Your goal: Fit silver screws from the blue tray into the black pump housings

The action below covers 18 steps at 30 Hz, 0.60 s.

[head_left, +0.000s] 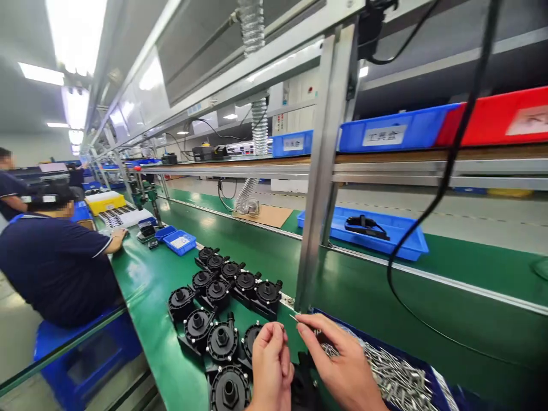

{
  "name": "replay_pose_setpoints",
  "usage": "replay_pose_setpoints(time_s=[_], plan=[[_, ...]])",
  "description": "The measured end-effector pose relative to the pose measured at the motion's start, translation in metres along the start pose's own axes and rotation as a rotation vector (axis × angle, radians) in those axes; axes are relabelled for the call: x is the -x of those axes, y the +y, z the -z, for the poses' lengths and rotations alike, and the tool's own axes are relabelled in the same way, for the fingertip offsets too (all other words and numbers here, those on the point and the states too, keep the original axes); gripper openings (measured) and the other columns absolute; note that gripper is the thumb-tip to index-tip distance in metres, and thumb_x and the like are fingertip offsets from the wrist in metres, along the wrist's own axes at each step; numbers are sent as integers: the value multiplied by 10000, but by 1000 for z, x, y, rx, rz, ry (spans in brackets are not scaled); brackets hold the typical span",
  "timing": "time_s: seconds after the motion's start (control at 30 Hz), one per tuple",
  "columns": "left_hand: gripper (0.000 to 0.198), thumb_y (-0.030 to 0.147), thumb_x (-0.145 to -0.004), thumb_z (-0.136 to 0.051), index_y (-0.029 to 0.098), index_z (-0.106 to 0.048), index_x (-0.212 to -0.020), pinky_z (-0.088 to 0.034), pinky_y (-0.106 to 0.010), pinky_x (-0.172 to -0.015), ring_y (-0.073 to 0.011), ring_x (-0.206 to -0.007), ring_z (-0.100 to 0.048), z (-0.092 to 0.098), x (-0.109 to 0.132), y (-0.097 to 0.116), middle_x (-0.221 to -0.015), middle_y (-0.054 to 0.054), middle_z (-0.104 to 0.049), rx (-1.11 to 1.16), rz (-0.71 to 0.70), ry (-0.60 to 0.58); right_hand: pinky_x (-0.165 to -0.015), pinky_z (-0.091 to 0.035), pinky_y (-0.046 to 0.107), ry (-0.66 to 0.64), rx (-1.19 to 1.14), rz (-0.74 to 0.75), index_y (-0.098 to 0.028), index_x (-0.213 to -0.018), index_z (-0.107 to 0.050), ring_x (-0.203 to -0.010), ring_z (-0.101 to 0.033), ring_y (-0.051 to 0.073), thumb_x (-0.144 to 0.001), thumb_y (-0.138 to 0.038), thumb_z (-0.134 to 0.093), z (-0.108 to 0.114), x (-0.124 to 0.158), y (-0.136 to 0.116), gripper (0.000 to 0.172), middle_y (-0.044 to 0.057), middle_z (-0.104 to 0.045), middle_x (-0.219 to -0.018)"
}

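Note:
My left hand [270, 365] is curled into a pinch at the bottom centre, thumb and fingertips pressed on something tiny that I cannot make out. My right hand [342, 365] is beside it, fingers pinched on a thin metal pin [294, 317] at the edge of a dark blue tray [440, 382] heaped with several silvery pins [394, 377]. Just left of my hands, several round black plastic pump housings [222, 297] stand in rows on the green bench [145, 285]. One black housing [229, 391] sits right under my left wrist.
A metal upright post [319, 188] rises just behind my hands. Behind it runs a green conveyor with a blue tray [402, 242] holding a black part. Blue and red bins [398, 131] line the shelf above. A co-worker in dark blue [55, 262] sits at the left.

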<state>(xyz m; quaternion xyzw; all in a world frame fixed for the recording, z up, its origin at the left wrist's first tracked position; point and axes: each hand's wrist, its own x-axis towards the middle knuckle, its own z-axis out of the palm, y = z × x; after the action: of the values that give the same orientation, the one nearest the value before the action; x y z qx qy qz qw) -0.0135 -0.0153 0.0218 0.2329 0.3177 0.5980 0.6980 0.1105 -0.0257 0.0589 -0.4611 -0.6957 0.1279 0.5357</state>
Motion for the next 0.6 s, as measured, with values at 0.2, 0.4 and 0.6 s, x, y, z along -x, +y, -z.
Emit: replay_pose_setpoints(time_s=[0.2, 0.4, 0.6], plan=[[818, 793, -361, -919, 183, -566, -775, -56, -150, -338, 1, -336, -183, 1, -15, -16, -464, 122, -376, 46, -16, 166, -902, -538, 324, -552, 374, 242, -208, -1038, -725, -992, -679, 212, -1032, -152, -593, -90, -109, -10, 143, 41, -725, -1033], [770, 868, -439, -842, 210, -488, -625, 31, -174, -341, -5, -279, -90, 15, -39, -46, -352, 132, -231, 62, -70, 124, -906, -584, 439, -761, 614, 313, -145, -1058, -697, -1006, -687, 237, -1037, -291, -683, -177, -173, 21, 148, 61, -701, -1096], [811, 874, -358, -855, 180, -521, -614, 17, -196, -367, 14, -268, -196, 17, -61, -64, -465, 49, -456, 188, -156, 210, -901, -600, 436, -864, 753, 371, -150, -1118, -694, -1015, -693, 239, -1036, -289, -691, -206, -181, 34, 161, 71, -697, -1143]])
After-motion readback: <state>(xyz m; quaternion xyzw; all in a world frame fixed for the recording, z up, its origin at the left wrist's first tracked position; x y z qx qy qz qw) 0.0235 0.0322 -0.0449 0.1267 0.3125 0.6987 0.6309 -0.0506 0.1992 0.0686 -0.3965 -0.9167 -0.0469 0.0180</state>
